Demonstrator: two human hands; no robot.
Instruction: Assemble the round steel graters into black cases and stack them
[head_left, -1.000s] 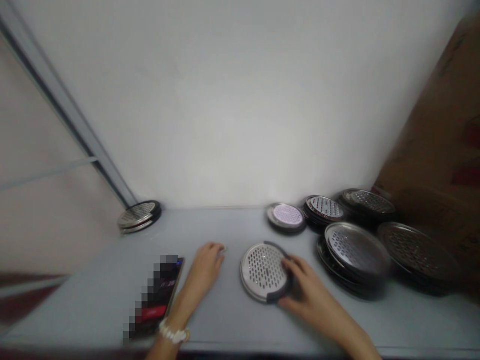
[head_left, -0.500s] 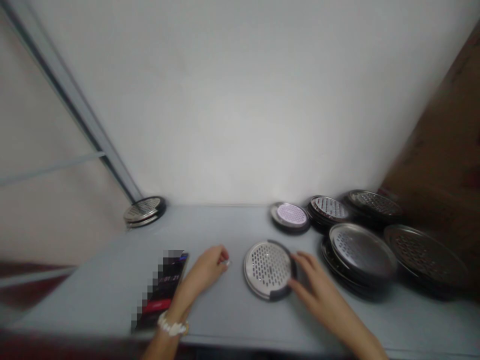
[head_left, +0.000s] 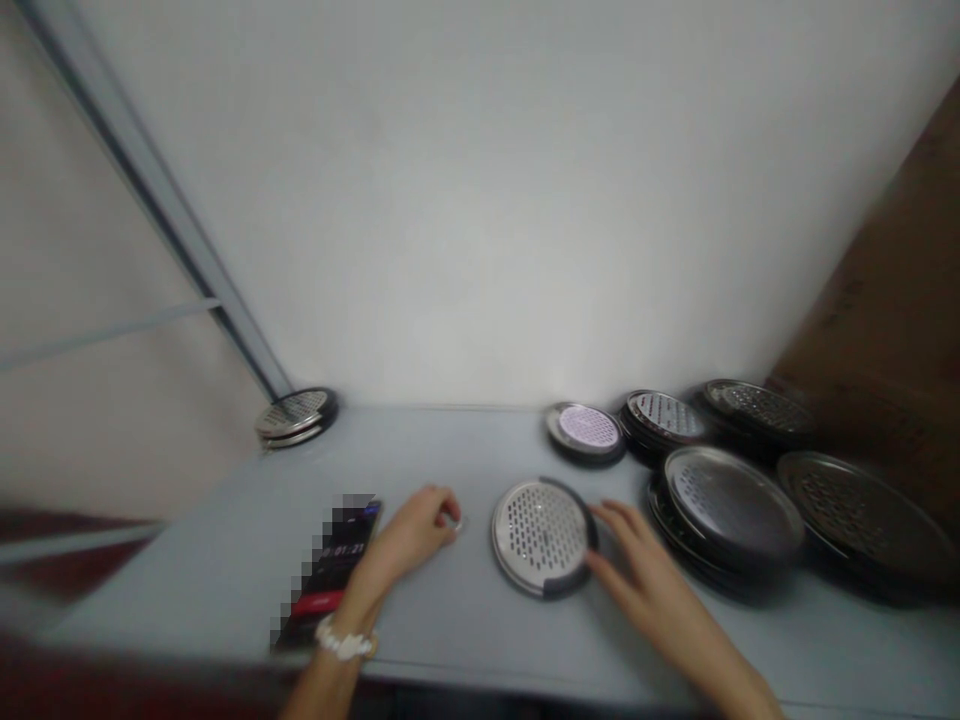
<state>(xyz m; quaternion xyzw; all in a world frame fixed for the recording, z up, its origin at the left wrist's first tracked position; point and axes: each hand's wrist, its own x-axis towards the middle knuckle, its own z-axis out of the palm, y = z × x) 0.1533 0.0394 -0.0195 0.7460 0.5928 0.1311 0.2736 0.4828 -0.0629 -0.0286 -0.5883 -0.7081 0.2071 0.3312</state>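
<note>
A round perforated metal disc with a dark rim (head_left: 541, 535) lies flat on the grey table (head_left: 465, 620) in front of me. My right hand (head_left: 637, 570) rests against the disc's right edge, fingers curved around the rim. My left hand (head_left: 409, 540), with a white bead bracelet on the wrist, lies left of the disc with its fingertips pinched on a small shiny ring-like piece (head_left: 453, 522).
A phone (head_left: 330, 575) lies left of my left arm. Stacks of perforated discs (head_left: 731, 510) crowd the table's right side, with more stacks (head_left: 589, 430) at the back. A small stack (head_left: 296, 415) sits at the back left. A brown cardboard box (head_left: 892, 350) stands at the right.
My right hand has slid back from gripping the disc's lower right rim to touching its right edge. My left hand stays put with the small piece. The view has shifted slightly.
</note>
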